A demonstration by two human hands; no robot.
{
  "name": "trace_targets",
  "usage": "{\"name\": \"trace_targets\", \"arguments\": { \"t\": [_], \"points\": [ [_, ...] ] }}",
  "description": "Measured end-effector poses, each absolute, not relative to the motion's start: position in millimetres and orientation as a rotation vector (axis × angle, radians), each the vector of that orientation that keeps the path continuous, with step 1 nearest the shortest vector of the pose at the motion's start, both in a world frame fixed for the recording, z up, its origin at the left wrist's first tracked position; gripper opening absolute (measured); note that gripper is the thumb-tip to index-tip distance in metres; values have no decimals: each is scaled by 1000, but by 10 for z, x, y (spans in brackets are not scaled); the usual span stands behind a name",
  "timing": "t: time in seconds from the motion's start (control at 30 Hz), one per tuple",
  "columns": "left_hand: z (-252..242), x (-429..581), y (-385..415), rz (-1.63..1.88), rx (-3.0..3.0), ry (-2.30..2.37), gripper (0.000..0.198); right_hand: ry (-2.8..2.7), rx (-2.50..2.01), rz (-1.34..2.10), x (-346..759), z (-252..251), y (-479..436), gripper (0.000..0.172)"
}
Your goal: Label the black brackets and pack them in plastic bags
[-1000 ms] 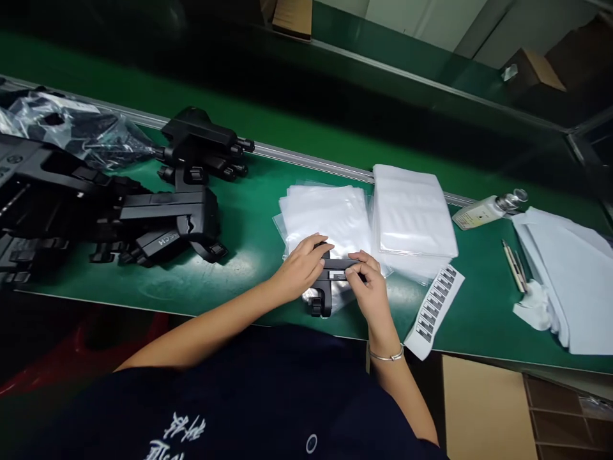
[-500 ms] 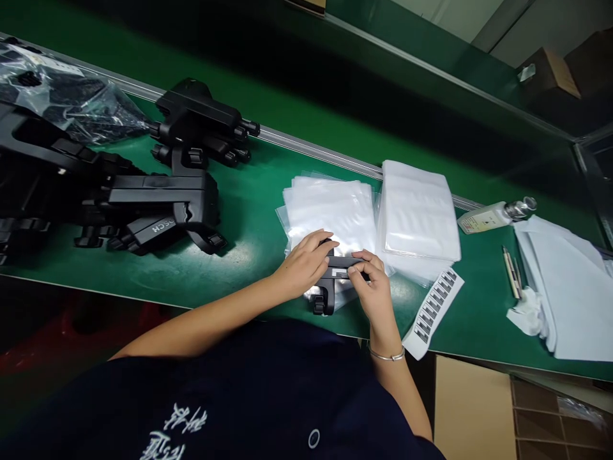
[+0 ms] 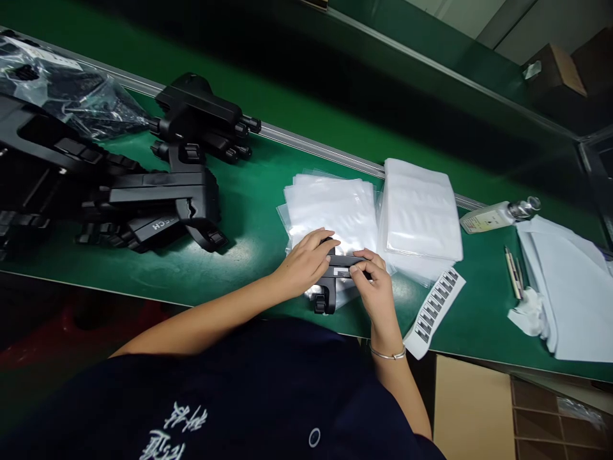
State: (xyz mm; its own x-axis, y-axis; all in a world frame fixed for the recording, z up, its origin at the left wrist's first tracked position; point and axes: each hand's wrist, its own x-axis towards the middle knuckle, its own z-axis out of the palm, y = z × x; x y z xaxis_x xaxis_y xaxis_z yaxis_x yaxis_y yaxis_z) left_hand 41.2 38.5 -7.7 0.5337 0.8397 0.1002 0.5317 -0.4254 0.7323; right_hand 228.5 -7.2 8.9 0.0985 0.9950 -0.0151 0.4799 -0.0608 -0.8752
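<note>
The person wears a dark navy short-sleeved top with white script characters printed at its near left and a small white ring mark near the middle, both forearms bare, and a thin silver bangle (image 3: 387,353) on the right wrist.

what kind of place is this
Probably a factory packing line: a long green workbench holds a heap of identical black plastic parts, stacked clear bags and a barcode label strip.

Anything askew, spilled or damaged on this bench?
Nothing spilled or visibly damaged. The barcode label strip lies askew, overhanging the green table's near edge, and a crumpled white wipe sits by the paper stack. Both hands hold the black plastic part.
</note>
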Motion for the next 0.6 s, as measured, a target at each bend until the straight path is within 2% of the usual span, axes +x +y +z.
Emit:
{"name": "trace_targets", "arguments": {
  "t": [0.3,0.43,0.6],
  "points": [
    [-81,426,387,618,2141,1116,38,-1506,-1650,873,2286,108,-68,20],
    [-63,362,359,795,2253,1128,39,-1538,-1679,842,2254,121,-69,19],
    [-19,208,353,841,2670,764,27,-1580,-1691,829,2263,136,-87,20]
  ]
}}
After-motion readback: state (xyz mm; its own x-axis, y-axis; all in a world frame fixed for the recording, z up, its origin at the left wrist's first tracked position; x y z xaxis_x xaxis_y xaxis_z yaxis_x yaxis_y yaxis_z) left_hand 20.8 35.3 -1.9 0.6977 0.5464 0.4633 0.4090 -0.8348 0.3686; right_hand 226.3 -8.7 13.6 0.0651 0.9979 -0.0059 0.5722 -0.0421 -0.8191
